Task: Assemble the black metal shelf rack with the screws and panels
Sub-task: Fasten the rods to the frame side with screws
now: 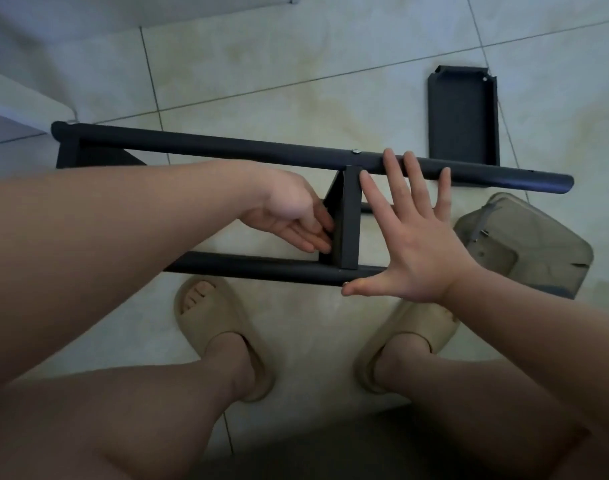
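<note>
The black metal rack (226, 147) lies on its side above the tiled floor, two long posts running left to right. A black shelf panel (346, 220) stands on edge between the posts, with a screw head (356, 151) on the far post above it. My left hand (296, 216) reaches in from the left, its straight fingers pressed against the panel's left face. Spread flat, my right hand (410, 233) spans both posts just right of the panel, fingertips on the far post and thumb at the near post's end. A loose black panel (462, 116) lies on the floor beyond.
A beige bag (538, 244) sits on the floor at the right, under the far post's end. My two feet in beige slippers (213, 323) stand below the rack. White furniture (26, 109) fills the upper left corner.
</note>
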